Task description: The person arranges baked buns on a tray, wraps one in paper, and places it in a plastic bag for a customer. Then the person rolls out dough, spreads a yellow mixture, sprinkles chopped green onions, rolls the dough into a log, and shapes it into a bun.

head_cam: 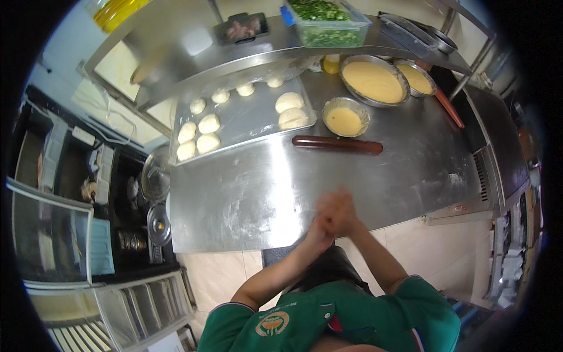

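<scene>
Over the front edge of a steel worktable (211,189), my left hand (322,229) and my right hand (342,211) are pressed together, palm against palm or clasped. Motion blurs the fingers, and whether anything lies between them is hidden. Beyond my hands a dark wooden rolling pin (337,144) lies crosswise on the table. A small metal bowl (325,116) lined with plastic, holding yellowish batter (344,122), stands just behind the pin. To the left, a shallow metal tray (246,116) carries several pale dough balls (207,143), some under clear plastic film.
Two larger metal bowls of batter (374,81) (414,79) stand at the back right, near a reddish-brown handle (449,108). Overhead, a steel shelf (184,61) bears a plastic tub of chopped greens (332,33) and a black tray of meat (243,28). Lidded pots (159,224) sit left.
</scene>
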`<state>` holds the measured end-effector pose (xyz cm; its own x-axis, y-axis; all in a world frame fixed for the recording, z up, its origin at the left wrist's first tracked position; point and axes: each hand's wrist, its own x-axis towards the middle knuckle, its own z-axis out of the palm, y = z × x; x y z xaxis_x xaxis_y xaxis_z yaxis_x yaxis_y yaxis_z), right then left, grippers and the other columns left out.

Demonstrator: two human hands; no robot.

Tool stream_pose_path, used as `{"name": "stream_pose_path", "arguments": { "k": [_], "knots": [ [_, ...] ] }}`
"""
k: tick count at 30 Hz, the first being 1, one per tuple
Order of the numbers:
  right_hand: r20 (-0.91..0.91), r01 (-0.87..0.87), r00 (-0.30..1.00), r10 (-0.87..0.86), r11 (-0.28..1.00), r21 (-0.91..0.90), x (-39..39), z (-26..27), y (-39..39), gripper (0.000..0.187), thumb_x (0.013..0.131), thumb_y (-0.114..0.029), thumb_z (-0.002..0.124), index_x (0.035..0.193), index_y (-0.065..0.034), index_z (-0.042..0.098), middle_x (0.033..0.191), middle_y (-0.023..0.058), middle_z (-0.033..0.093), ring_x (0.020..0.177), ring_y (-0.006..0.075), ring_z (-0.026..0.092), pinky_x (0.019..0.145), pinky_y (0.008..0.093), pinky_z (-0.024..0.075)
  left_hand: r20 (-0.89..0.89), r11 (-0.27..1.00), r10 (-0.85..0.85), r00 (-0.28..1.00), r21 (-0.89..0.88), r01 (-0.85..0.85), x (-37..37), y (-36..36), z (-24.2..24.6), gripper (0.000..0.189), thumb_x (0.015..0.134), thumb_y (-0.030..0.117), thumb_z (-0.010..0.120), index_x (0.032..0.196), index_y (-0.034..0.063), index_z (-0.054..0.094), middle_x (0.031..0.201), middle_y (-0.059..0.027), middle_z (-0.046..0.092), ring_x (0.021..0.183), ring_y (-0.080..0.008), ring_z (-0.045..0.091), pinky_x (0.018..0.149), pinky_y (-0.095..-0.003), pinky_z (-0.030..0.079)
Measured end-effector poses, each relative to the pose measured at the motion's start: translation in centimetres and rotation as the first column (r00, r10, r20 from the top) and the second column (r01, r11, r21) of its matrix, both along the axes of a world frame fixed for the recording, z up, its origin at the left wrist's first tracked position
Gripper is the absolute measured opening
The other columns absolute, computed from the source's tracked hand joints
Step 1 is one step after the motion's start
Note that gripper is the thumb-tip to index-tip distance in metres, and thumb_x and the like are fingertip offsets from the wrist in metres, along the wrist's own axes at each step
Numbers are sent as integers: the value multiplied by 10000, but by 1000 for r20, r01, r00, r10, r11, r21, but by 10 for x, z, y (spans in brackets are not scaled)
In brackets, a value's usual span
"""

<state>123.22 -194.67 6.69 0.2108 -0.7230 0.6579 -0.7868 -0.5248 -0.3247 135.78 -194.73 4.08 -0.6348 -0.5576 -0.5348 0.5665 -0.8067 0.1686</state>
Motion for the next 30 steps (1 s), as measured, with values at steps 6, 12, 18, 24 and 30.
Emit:
{"name": "stream_pose_path", "arguments": {
  "k": [6, 12, 18, 24, 30],
  "knots": [
    [330, 285, 881, -339, 937, 203, -80, -34, -5, 164, 857, -157, 616, 971, -48, 662, 1106, 131, 630, 1021, 366, 591, 923, 442, 465, -87, 996, -76, 993, -56, 71, -18, -116, 63, 156, 979, 161, 480, 981, 22, 550, 903, -95, 595, 837, -205, 586, 788, -327, 504],
    [359, 305, 797, -486, 836, 455, -137, -59, -6, 100, 865, -77, 636, 931, -2, 630, 909, 148, 628, 797, 304, 625, 685, 350, 498, 150, 202, 189, 970, -973, 111, -102, -293, 284, 249, 1008, 168, 430, 860, 36, 580, 751, -69, 593, 717, -149, 563, 661, -269, 466],
    [450, 268, 803, -391, 911, 313, -169, 0, -122, 83, 830, -75, 674, 892, -29, 643, 870, 109, 618, 761, 285, 605, 671, 353, 491, 375, -209, 689, 620, -716, 666, -158, -438, 328, 471, 949, 383, 537, 1188, -14, 621, 1112, -171, 669, 1049, -287, 603, 950, -361, 438],
    [162, 347, 925, -345, 938, 11, -158, -13, -137, 118, 762, -59, 710, 870, -65, 664, 979, 71, 625, 879, 275, 600, 727, 378, 489, 204, -354, 853, 480, -450, 820, -150, -442, 298, 568, 924, 320, 621, 1374, 10, 465, 1410, -206, 482, 1240, -305, 524, 1046, -355, 408],
    [294, 129, 920, -260, 908, 399, -136, -80, -101, 126, 809, -93, 685, 923, -55, 648, 952, 87, 627, 829, 292, 629, 704, 393, 509, -166, -364, 924, 344, -655, 662, -85, -413, 259, 247, 982, 218, 545, 889, 3, 623, 762, -55, 619, 688, -108, 526, 637, -262, 431]
  ]
}}
